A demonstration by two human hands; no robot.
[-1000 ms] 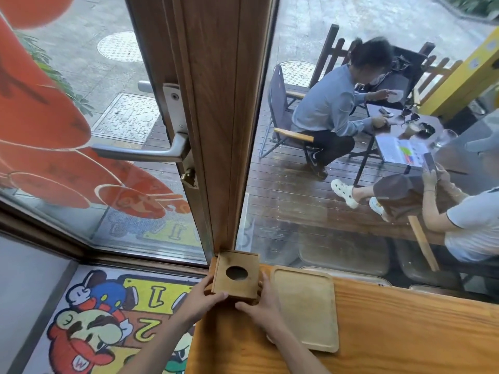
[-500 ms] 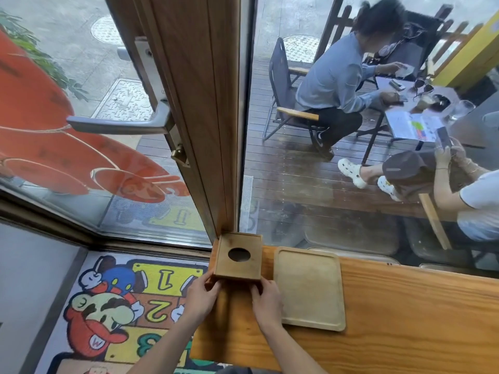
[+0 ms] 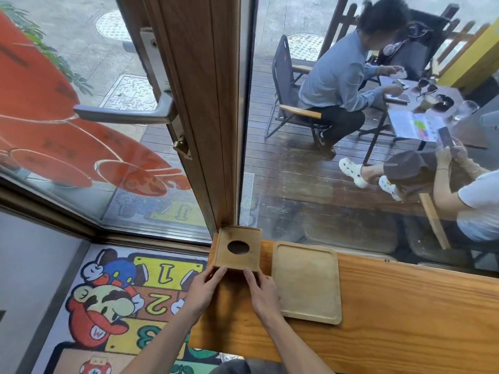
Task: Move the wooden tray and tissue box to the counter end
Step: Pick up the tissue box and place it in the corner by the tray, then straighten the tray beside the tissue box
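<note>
At far left we see the floor mat [image 3: 116,306] with its cartoon figure and numbers, lying below the counter end. Above it the glass door carries a metal handle [image 3: 121,114] and a wooden frame [image 3: 205,109] that comes down to the counter's corner.

Our left hand [image 3: 205,290] reaches to the near left corner of the box [image 3: 237,249], fingers spread and touching its front edge; it is not closed around anything. The box, wooden with a round hole in its top, stands upright at the very end of the counter [image 3: 391,319], tucked against the foot of the frame.

Our right hand [image 3: 263,292] rests on the counter at the box's near right corner, fingertips meeting its front edge, likewise loose and gripping nothing. Its outer side lies just beside the tray.

The tray [image 3: 306,282] lies flat on the counter just right of the box, apart from it by a narrow strip of bare wood.

Through the window at right, two people sit at a table [image 3: 421,109] on the deck outside.
</note>
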